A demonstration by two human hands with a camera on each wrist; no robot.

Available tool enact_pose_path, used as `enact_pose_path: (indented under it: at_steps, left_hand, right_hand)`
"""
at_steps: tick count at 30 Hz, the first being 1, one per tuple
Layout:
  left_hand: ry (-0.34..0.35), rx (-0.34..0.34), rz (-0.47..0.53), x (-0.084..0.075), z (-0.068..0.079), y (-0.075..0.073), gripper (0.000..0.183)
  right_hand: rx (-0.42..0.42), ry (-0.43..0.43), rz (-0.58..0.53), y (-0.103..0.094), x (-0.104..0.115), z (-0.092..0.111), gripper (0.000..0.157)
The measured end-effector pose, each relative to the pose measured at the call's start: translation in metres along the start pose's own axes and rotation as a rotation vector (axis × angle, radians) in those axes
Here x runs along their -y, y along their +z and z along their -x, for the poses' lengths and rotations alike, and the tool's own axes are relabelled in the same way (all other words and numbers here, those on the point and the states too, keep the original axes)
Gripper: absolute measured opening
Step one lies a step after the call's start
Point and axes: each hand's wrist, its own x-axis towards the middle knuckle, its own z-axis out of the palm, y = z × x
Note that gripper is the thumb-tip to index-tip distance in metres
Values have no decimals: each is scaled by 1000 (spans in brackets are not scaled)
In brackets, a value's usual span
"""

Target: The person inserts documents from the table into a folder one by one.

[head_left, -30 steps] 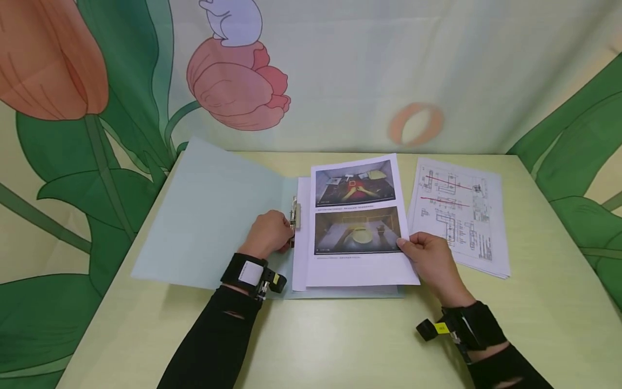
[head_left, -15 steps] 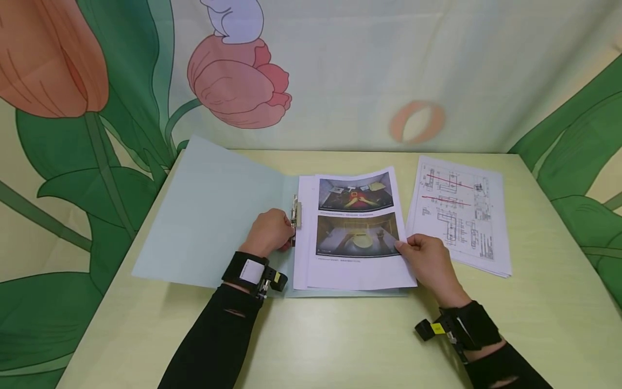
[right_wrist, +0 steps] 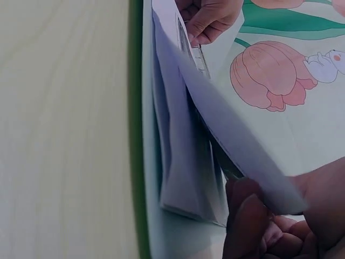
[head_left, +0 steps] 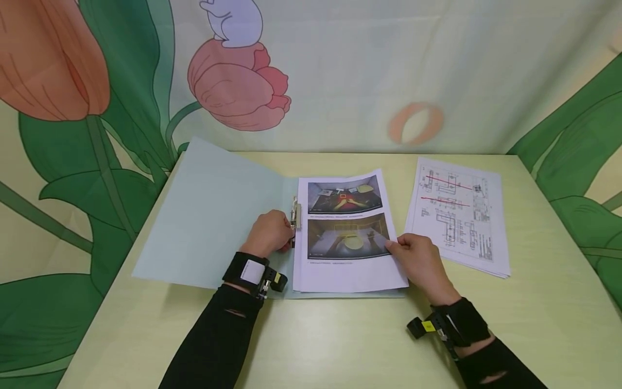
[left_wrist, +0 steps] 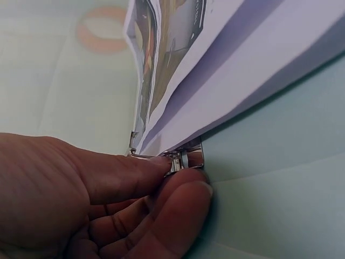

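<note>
A light blue folder [head_left: 214, 216] lies open, a metal lever clip [head_left: 295, 216] along its spine. My left hand [head_left: 269, 233] pinches the lever of the clip between thumb and curled fingers, as the left wrist view shows at the metal clip [left_wrist: 188, 156]. Printed sheets with two photos on top [head_left: 350, 275] lie over the folder's right side, their left edge right at the clip. My right hand [head_left: 424, 266] pinches their right edge, thumb on top. In the right wrist view the held paper [right_wrist: 237, 135] is raised over more white sheets [right_wrist: 186, 183].
A stack of drawing sheets [head_left: 459, 221] with red lines lies to the right of the folder on the pale wooden table [head_left: 340, 346]. Behind the table's back edge hangs a curtain [head_left: 350, 70] printed with flowers.
My right hand has moved left with the printed sheets, which dipped lower and slid up to the clip, covering the white paper strip beside it. My left hand stays at the clip.
</note>
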Motion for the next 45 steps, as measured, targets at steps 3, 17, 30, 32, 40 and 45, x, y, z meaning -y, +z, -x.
enact_pose_path:
  at_steps: [3, 17, 30, 32, 40, 45]
  left_hand:
    - [-4, 2, -2, 0, -1, 1, 13]
    - [38, -15, -25, 0, -3, 0, 11]
    - [10, -7, -28, 0, -3, 0, 12]
    - [11, -7, -29, 0, -3, 0, 12]
    - [6, -4, -18, 0, -3, 1, 12]
    - [-4, -2, -13, 1, -4, 2, 12]
  right_hand:
    - [3, 4, 16, -1, 0, 0, 30]
    - [-13, 3, -17, 8, 0, -4, 28]
    - [-8, 4, -25, 14, 2, -4, 29]
    - [-3, 8, -24, 14, 3, -4, 29]
    - [30, 7, -8, 12, 2, -4, 30]
    - [83, 3, 42, 3, 1, -5, 35]
